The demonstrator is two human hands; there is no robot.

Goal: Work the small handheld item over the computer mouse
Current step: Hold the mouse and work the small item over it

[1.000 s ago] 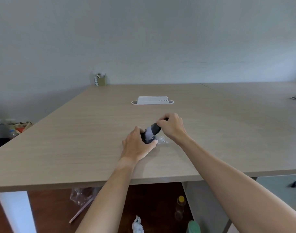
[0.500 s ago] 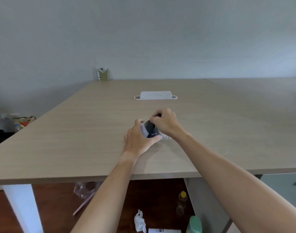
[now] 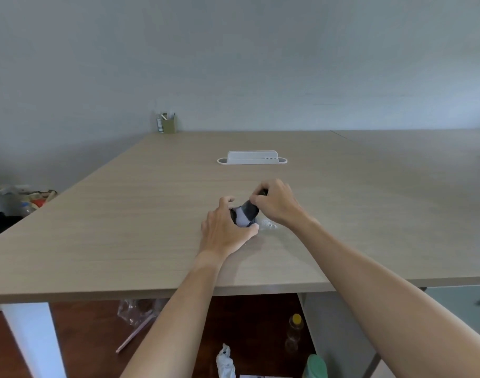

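Note:
A dark computer mouse (image 3: 250,209) rests on the wooden table (image 3: 124,227), a little in from the front edge. My left hand (image 3: 224,230) cups its near left side, with the thumb under its front. My right hand (image 3: 276,203) pinches down at the mouse's far right end. It closes on a small dark item (image 3: 263,191) that the fingers mostly hide. A pale grey patch (image 3: 241,219) shows on the near part of the mouse; I cannot tell whether it is a wipe or part of the shell.
A crumpled clear wrapper (image 3: 269,225) lies just right of the mouse. A white cable tray (image 3: 252,157) sits farther back, and a pen holder (image 3: 168,123) stands at the far corner. Bottles (image 3: 295,332) and litter are on the floor under the table.
My right hand has slid from the middle of the mouse to its far right end, uncovering the pale patch. My left hand has kept its hold.

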